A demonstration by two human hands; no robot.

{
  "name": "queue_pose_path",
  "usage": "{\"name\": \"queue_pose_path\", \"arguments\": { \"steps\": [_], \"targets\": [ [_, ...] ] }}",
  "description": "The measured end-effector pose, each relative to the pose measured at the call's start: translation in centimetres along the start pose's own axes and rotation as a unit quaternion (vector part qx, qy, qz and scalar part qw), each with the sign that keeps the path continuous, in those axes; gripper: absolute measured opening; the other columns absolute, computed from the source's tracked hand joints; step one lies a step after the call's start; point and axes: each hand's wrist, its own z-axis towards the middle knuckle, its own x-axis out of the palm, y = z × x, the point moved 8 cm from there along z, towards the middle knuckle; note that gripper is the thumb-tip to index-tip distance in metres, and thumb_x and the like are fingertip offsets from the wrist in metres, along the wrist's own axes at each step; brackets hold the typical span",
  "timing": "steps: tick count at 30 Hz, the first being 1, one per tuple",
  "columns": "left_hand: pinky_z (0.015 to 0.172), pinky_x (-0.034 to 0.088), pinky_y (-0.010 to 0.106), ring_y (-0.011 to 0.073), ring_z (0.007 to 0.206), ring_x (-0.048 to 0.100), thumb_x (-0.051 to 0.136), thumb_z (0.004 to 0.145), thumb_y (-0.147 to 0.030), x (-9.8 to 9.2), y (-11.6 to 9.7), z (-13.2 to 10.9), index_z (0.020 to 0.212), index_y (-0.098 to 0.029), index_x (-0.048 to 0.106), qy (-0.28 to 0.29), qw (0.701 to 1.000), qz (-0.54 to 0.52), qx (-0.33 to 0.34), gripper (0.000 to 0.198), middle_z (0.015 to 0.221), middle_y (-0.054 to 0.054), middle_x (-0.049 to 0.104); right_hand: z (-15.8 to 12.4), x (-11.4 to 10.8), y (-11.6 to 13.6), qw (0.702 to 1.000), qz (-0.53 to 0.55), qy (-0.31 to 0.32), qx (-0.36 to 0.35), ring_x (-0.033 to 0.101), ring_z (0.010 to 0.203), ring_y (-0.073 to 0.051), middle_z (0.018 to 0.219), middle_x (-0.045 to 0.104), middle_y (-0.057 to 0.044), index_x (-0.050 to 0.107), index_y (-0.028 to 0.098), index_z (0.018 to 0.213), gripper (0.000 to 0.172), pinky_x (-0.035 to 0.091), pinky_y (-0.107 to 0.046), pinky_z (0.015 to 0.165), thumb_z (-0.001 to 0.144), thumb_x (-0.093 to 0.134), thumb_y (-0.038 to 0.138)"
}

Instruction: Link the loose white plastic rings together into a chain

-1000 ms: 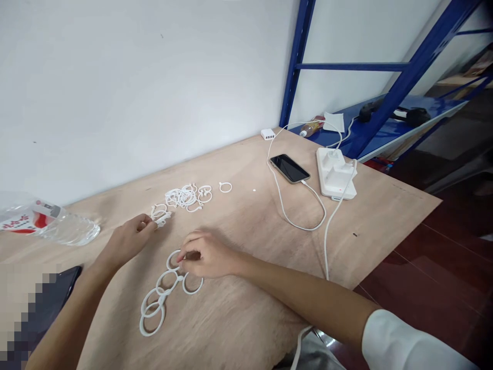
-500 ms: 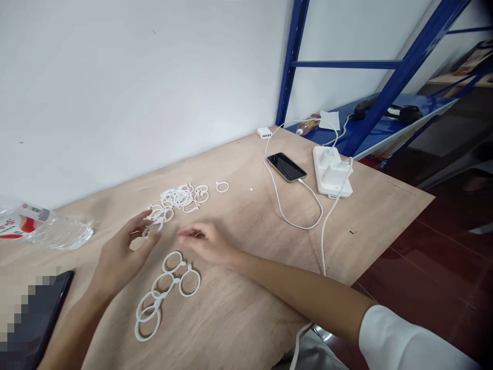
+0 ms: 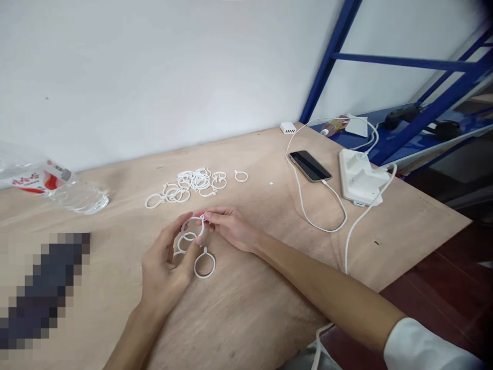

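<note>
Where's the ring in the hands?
Head view, left of centre: the held ring is between the left hand and right hand, on the near side of the ring pile.

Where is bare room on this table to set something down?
On the pale wooden table, one patch lies between the left forearm and right forearm, nearer the wearer than the white plastic-looking ring beside the left hand. Another lies right of the white cable, bearing a dark speck. It's crowded around that hand, the right hand and the heaped white rings.
</note>
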Motion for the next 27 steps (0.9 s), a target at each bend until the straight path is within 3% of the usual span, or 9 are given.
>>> {"name": "queue_pose_path", "arguments": {
  "steps": [3, 8, 16, 27],
  "targets": [
    [0.099, 0.049, 0.040, 0.0235, 0.110, 0.062, 0.067, 0.077, -0.038, 0.1, -0.1, -0.2, 0.125, -0.020, 0.054, 0.002, 1.000, -0.020, -0.011, 0.052, 0.123, 0.009, 0.063, 0.0, -0.1, -0.1, 1.000, -0.009, 0.004, 0.000, 0.051, 0.075, -0.011, 0.079, 0.064, -0.001, 0.076, 0.018, 0.081, 0.017, 0.036, -0.026, 0.070, 0.073, 0.073, 0.033],
    [0.083, 0.053, 0.037, 0.0217, 0.091, 0.066, 0.067, 0.075, -0.046, -0.1, -0.2, 0.0, 0.115, -0.021, 0.061, 0.008, 0.998, 0.043, -0.048, 0.048, 0.103, 0.006, 0.070, 0.0, 0.0, -0.4, 1.000, -0.014, 0.018, 0.021, 0.053, 0.077, -0.012, 0.081, 0.066, -0.001, 0.075, 0.020, 0.080, 0.016, 0.039, -0.028, 0.076, 0.074, 0.074, 0.034],
    [0.076, 0.051, 0.030, 0.0179, 0.084, 0.065, 0.060, 0.082, -0.043, -0.5, -1.3, 0.1, 0.108, -0.017, 0.065, -0.017, 0.996, 0.080, 0.020, 0.037, 0.094, 0.005, 0.070, -0.2, 0.3, -0.2, 0.999, -0.025, 0.014, 0.024, 0.053, 0.077, -0.012, 0.080, 0.065, -0.001, 0.075, 0.020, 0.083, 0.021, 0.040, -0.028, 0.076, 0.071, 0.076, 0.037],
    [0.073, 0.050, 0.029, 0.0165, 0.077, 0.062, 0.058, 0.083, -0.042, -0.5, -1.3, 0.0, 0.106, -0.017, 0.064, -0.003, 0.997, 0.077, 0.026, 0.034, 0.087, 0.004, 0.068, -0.3, 0.4, 0.0, 0.996, -0.089, 0.007, -0.005, 0.051, 0.076, -0.013, 0.076, 0.061, -0.001, 0.072, 0.019, 0.078, 0.024, 0.040, -0.029, 0.072, 0.072, 0.073, 0.042]
  ]
}}
